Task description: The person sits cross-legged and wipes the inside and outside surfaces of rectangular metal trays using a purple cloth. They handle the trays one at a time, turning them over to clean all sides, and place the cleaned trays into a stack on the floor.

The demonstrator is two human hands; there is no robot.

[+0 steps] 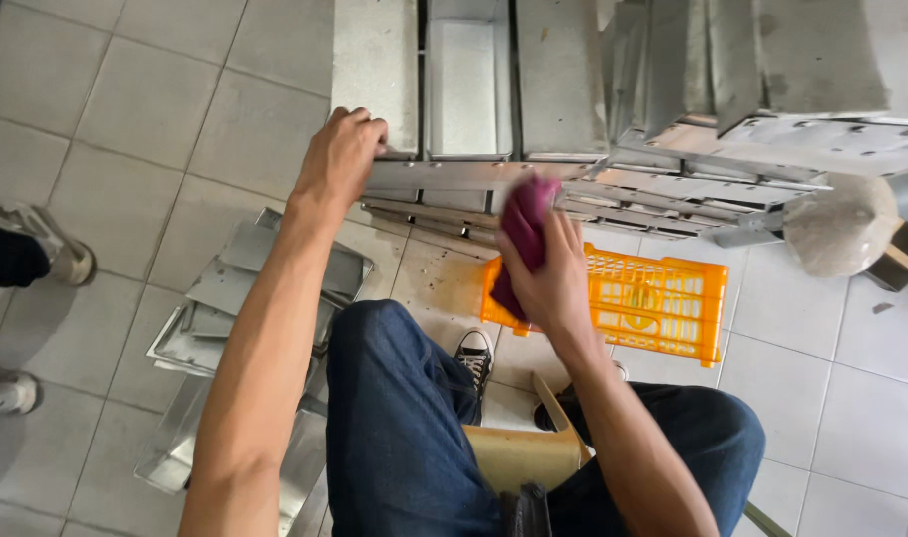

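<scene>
While you sit over the tiled floor, this is how things lie, from your left across to your right
Bystander: well off to the left of your left hand, another person's shoes [46, 249] stand on the grey floor tiles [156, 109]
Flat trays: below your left forearm, a loose heap of flat metal trays [225, 298] lies on the floor beside your knee
Left hand: your left hand [340, 159] is closed, fingers curled over the near left edge of the metal tin set [464, 89]
Tin set: the joined loaf tins run from your left hand across to your right hand, resting on a pile of more tins [673, 189] that spreads away to the right
Right hand: your right hand [548, 283] grips a bunched magenta cloth [524, 229], and the cloth's top touches the tin set's front rim
Crate: just behind and to the right of your right hand, an orange plastic crate [663, 303] lies on the floor
Bag: far right of your right hand, a pale filled bag [842, 224] sits by the tins
</scene>
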